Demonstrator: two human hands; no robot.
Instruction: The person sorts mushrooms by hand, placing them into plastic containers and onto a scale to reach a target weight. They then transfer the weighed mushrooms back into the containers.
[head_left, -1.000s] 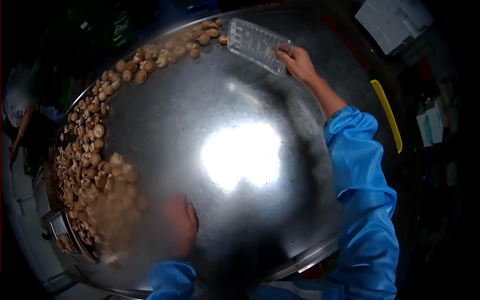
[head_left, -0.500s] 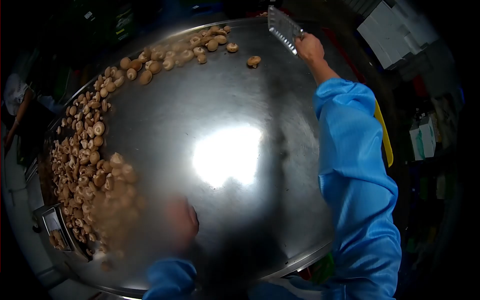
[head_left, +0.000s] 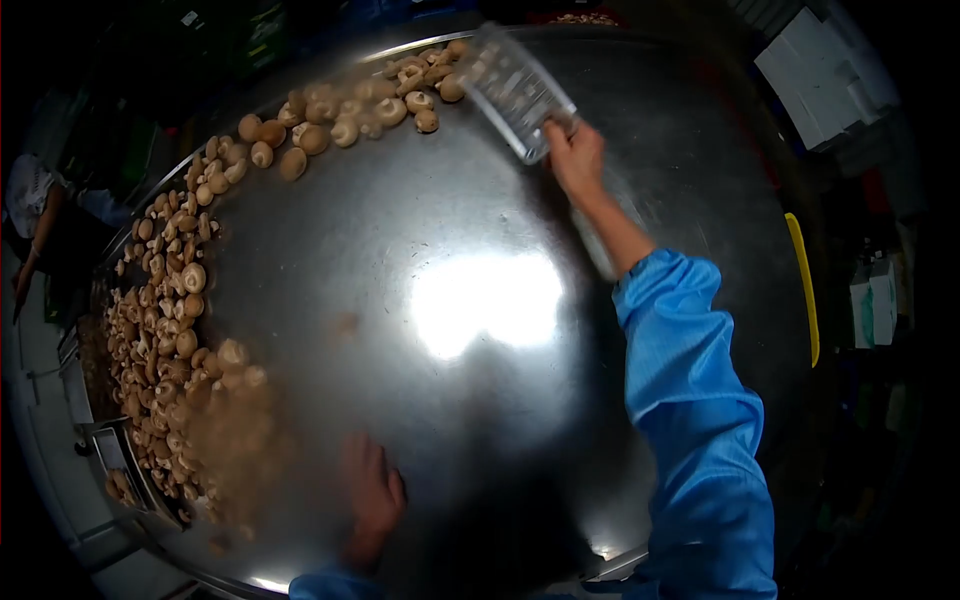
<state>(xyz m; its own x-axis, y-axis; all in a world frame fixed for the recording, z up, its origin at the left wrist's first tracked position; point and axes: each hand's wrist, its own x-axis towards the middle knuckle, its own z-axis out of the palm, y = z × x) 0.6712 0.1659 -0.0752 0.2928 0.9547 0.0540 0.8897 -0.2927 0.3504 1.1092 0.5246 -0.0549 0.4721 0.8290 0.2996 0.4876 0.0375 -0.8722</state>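
Observation:
My right hand [head_left: 577, 158] grips the near edge of a clear ridged plastic tray [head_left: 515, 95], tilted over the far side of the metal table [head_left: 330, 240]. Many brown mushrooms [head_left: 165, 340] lie heaped along the table's left and far-left edges, and the tray is close to the far end of that row. Low over the near part of the table is my left hand [head_left: 375, 490], partly blurred, its fingers apart and nothing in it. A small blurred brown spot [head_left: 345, 323] shows beyond it; what it is cannot be made out.
A person [head_left: 38, 215] stands beyond the left edge. At the lower left is a small metal-framed tray [head_left: 112, 455] with mushrooms. A yellow strip [head_left: 803, 290] runs along the right side, with white boxes [head_left: 810, 75] behind it.
My right hand has swung left and nearer with the plastic tray, to where single mushrooms lay. My left hand has moved slightly nearer to me, and its fingers now show more clearly.

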